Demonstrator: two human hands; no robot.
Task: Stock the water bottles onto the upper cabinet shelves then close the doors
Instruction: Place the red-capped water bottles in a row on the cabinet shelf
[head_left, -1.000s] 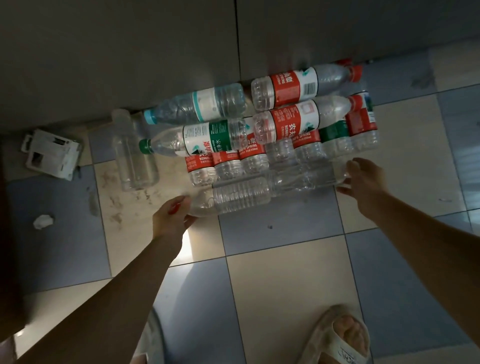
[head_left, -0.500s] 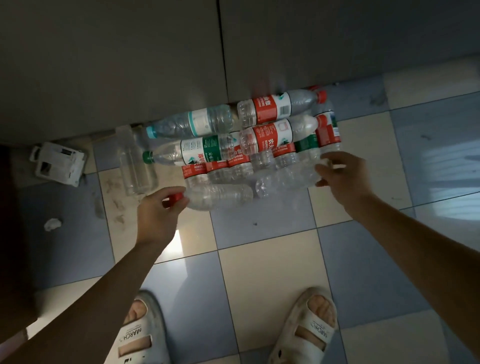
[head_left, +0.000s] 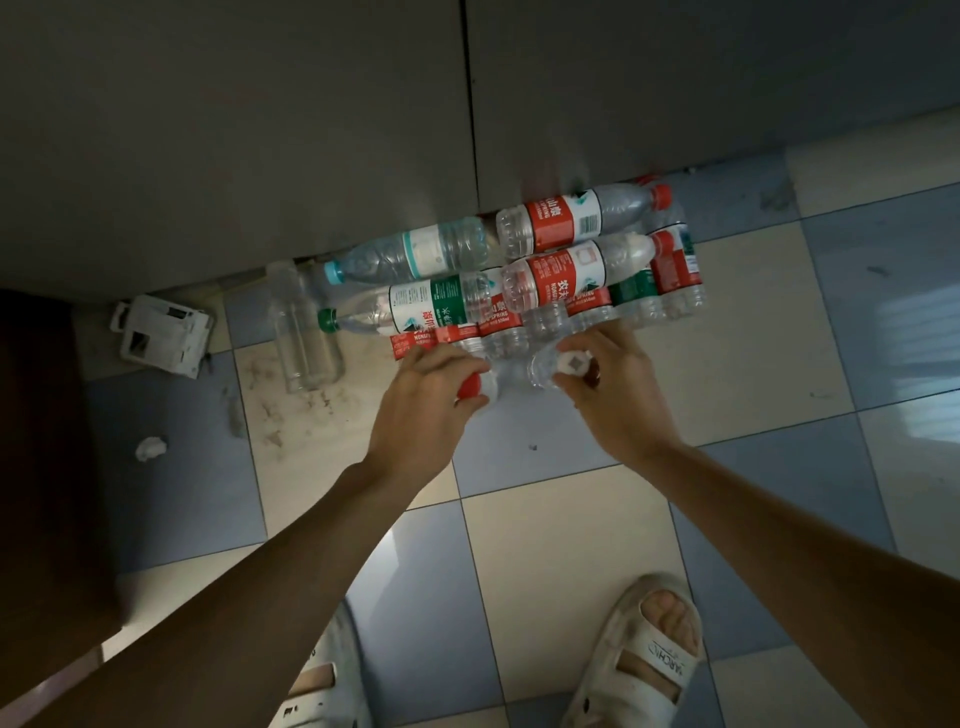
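Observation:
Several plastic water bottles lie stacked on the tiled floor against the grey cabinet doors (head_left: 311, 130): red-labelled ones (head_left: 558, 221), a green-labelled one (head_left: 431, 306), a teal-capped one (head_left: 415, 254). My left hand (head_left: 431, 400) grips the neck of a clear red-capped bottle (head_left: 474, 387), now upended. My right hand (head_left: 608, 395) grips the neck of a second clear bottle with a white cap (head_left: 571, 362). Both bottles' bodies are foreshortened under my hands.
A clear unlabelled bottle (head_left: 306, 338) lies left of the pile. A white plastic part (head_left: 161, 332) and a crumpled paper scrap (head_left: 150, 448) lie further left. A dark furniture side (head_left: 47, 467) stands at the left edge. My sandalled feet (head_left: 644, 660) are below.
Both hands closed on the two front clear bottles that lay end to end and tipped them up, cap ends toward me. The view rose and my feet came into sight.

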